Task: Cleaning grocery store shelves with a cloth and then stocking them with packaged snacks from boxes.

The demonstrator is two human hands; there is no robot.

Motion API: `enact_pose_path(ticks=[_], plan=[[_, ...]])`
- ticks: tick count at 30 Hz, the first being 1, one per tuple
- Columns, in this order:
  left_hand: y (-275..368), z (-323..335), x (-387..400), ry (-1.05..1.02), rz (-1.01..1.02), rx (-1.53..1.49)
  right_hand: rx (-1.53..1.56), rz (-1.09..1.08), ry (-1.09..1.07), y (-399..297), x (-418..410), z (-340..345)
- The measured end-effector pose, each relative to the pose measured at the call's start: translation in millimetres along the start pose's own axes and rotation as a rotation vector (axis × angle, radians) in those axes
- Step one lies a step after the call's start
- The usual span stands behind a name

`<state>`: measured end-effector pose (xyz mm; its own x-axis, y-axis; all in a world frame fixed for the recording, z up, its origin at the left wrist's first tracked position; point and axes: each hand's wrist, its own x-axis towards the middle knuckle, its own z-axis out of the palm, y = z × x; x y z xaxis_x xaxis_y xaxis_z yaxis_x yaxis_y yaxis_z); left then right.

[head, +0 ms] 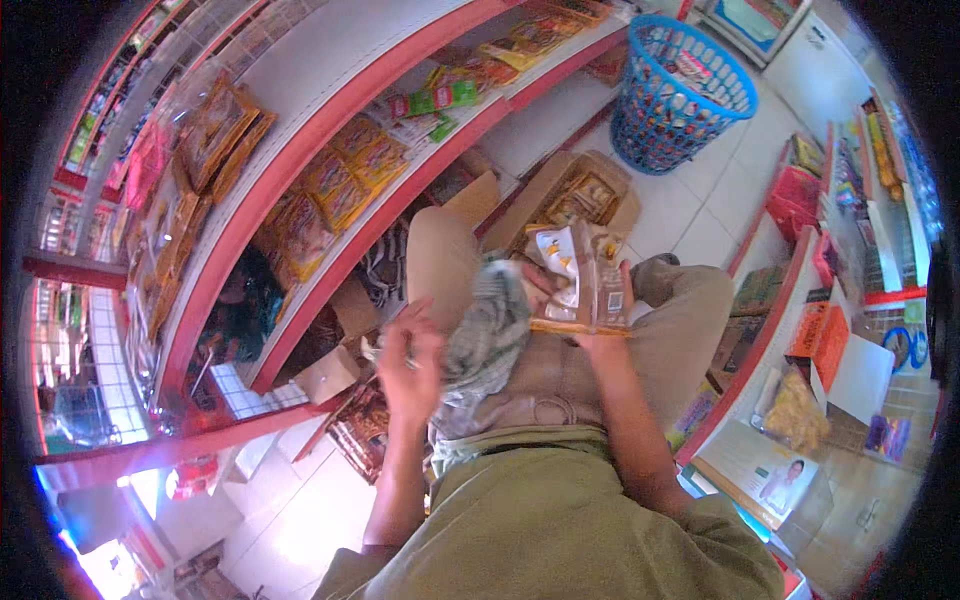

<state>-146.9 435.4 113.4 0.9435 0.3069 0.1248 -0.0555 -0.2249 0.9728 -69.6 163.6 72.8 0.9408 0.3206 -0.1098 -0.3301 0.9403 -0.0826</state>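
Observation:
In my right hand (602,341) is a clear-and-brown plastic packet (592,292) with a white panel and a printed code, held upright above my lap. Some of its fingers show at the packet's left side. My left hand (409,367) is blurred, and a grey-and-white striped cloth (487,330) is bunched in it. The cloth spreads toward the packet over my thigh, and a pale end of it sticks out at the far side of the hand. Beyond the packet, an opened cardboard box (626,199) on the floor holds similar brown packets (585,201).
A blue plastic basket (675,94) with goods stands on the tiled floor ahead. To the left, red-edged shelves (397,180) carry yellow snack packets (337,180). On the right are more shelves, an orange box (819,330) and a white box (765,472) bearing a printed picture.

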Motion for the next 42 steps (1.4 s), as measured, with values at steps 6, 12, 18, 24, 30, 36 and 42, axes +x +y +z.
enact_pose_path(ticks=[6, 12, 18, 24, 30, 36, 42], plan=[[25.1, 18.3, -1.8, -0.144, 0.160, 0.687, 0.250, 0.132, -0.045, 13.4, 8.8, -34.4], [72.9, 34.7, 7.3, -0.234, 0.027, 0.506, 0.364, 0.210, -0.128, 0.7, 9.9, -61.0], [44.7, 183.1, 1.7, -0.669, 0.379, 1.031, -0.073, 0.007, 0.520, 12.0, 10.2, -100.2], [3.7, 239.3, 84.8, -0.632, 0.196, 0.846, 0.165, 0.006, 0.441, 5.8, 7.7, -92.4], [-13.0, 242.8, 131.9, -0.739, -0.205, 0.580, 0.119, -0.015, 0.126, -3.0, 12.4, -85.7], [-28.8, 217.1, 43.0, -0.853, -0.098, 0.380, 0.014, -0.281, 0.352, -23.4, 15.8, -101.8], [-12.2, 182.5, 20.2, -0.727, -0.630, -0.129, -1.479, -0.660, 0.248, -34.4, 15.9, -41.2]])
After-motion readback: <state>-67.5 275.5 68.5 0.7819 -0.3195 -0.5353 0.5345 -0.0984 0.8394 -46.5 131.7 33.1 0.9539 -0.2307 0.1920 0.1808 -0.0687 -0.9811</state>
